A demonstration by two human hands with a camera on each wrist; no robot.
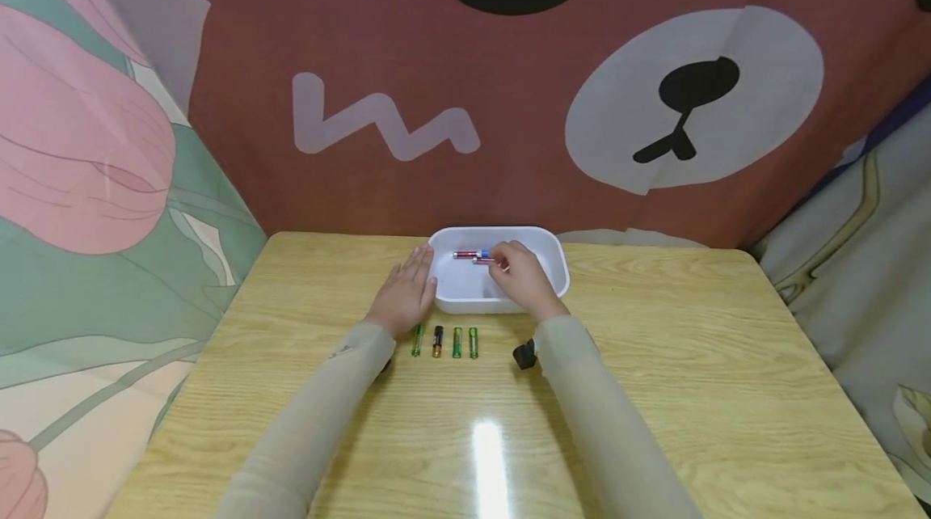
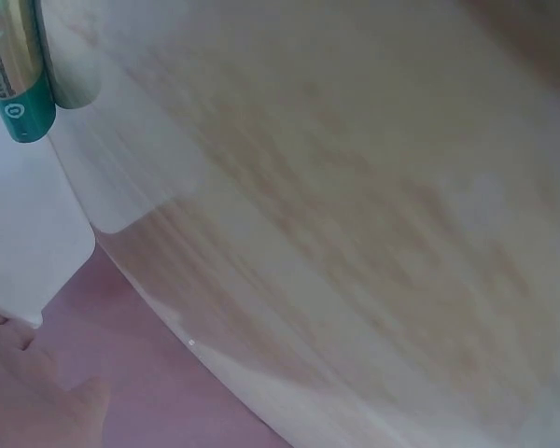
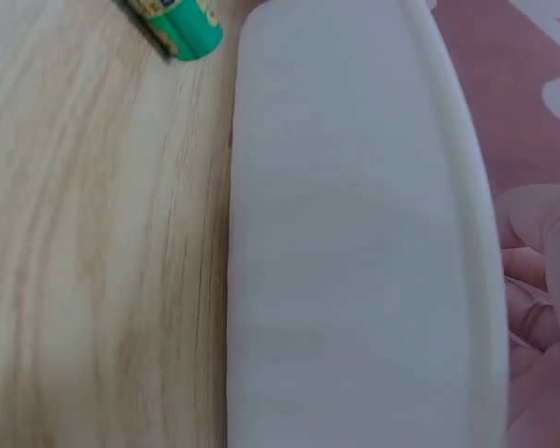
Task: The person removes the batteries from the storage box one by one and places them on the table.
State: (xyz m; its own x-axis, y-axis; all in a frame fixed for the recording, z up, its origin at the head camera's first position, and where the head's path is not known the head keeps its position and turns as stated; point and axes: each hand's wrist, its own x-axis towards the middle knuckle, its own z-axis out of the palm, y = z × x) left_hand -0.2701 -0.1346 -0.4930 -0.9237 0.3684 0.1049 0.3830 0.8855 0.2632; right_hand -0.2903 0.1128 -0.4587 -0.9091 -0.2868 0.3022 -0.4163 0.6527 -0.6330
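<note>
A white plastic tray (image 1: pixel 502 306) stands at the table's back edge. Two slim red batteries lie inside, the rear one (image 1: pixel 466 255) with a blue part beside it. Over the tray, my right hand (image 1: pixel 522 275) has curled fingers and pinches the end of the front red battery (image 1: pixel 482 261). The right wrist view hides those fingertips behind the tray's wall (image 3: pixel 355 224). My left hand (image 1: pixel 404 293) rests with straight fingers along the tray's left side. In front of the tray, three green batteries (image 1: pixel 457 343) and one black-and-copper battery (image 1: pixel 437 341) form a row.
The wooden table (image 1: pixel 655 390) reaches out to both sides and toward me. A brown printed curtain (image 1: pixel 378 196) hangs right behind the tray. A small black device (image 1: pixel 524 354) sits under my right wrist.
</note>
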